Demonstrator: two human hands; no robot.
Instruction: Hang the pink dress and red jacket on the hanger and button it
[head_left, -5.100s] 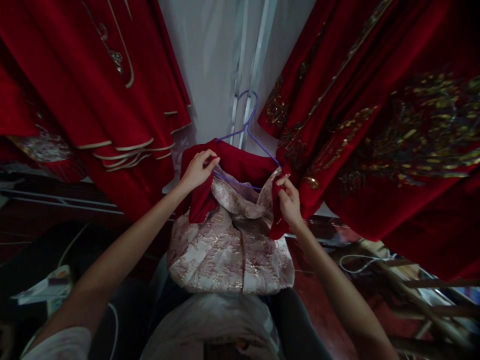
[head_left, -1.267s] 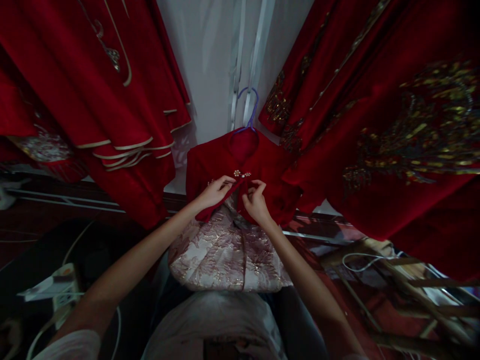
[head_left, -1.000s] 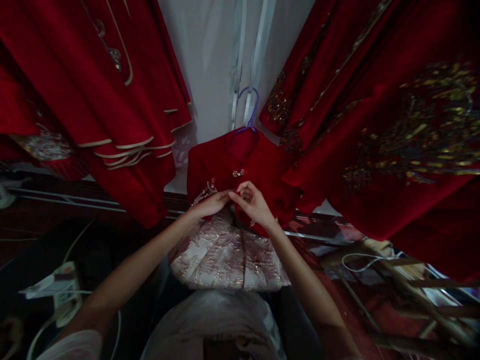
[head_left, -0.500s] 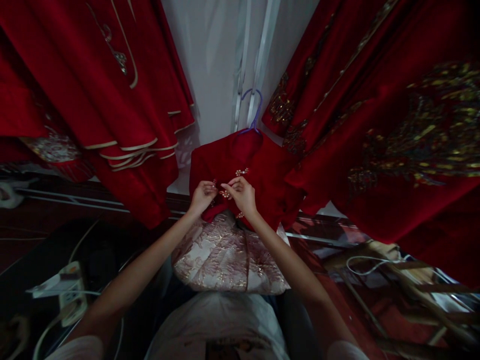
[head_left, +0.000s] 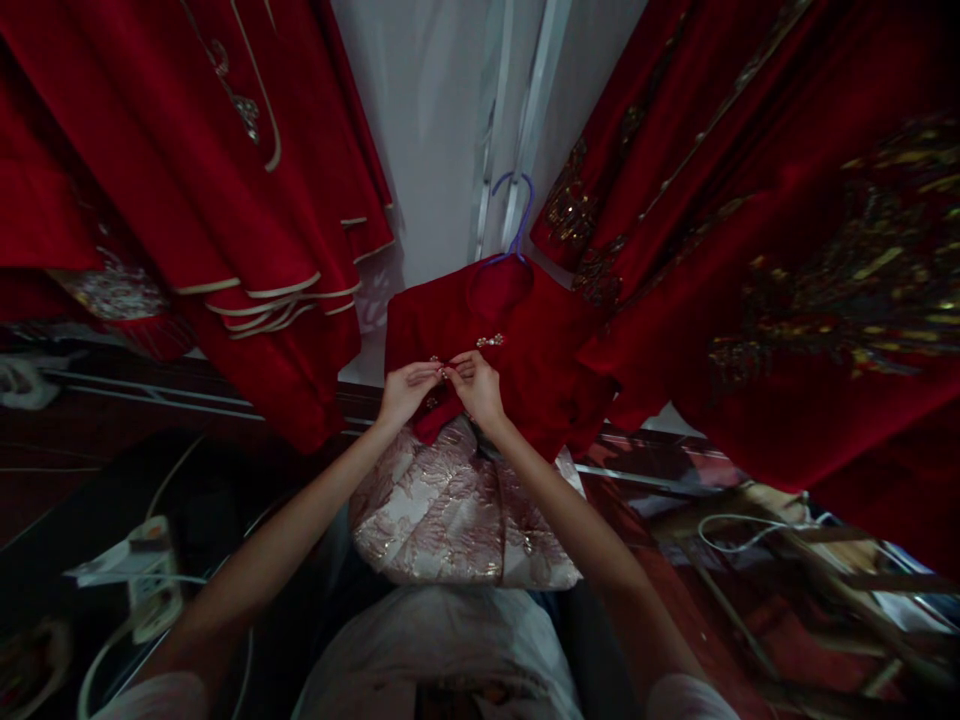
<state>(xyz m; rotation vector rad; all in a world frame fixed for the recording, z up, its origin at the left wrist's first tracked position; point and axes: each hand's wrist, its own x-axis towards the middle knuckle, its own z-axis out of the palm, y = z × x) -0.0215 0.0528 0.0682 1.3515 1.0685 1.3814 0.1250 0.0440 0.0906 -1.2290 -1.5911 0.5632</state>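
Note:
A red jacket hangs in front of me on a purple hanger. One ornate gold-coloured clasp lies fastened across its front below the collar. Lower down, my left hand pinches the jacket's left front edge beside small matching ornaments. My right hand meets it fingertip to fingertip, pinching another gold-coloured clasp, which the fingers mostly cover. Below the jacket a shiny pink-and-silver brocade garment spreads toward my lap.
Red garments with pale trim hang at the left, and red sequinned garments at the right. A power strip with cables lies at lower left. A wooden frame with a white cord stands at lower right.
My right hand has moved in against my left, closing the gap between the fingertips. The clasp that showed at the right fingers is now mostly hidden. The view has shifted slightly.

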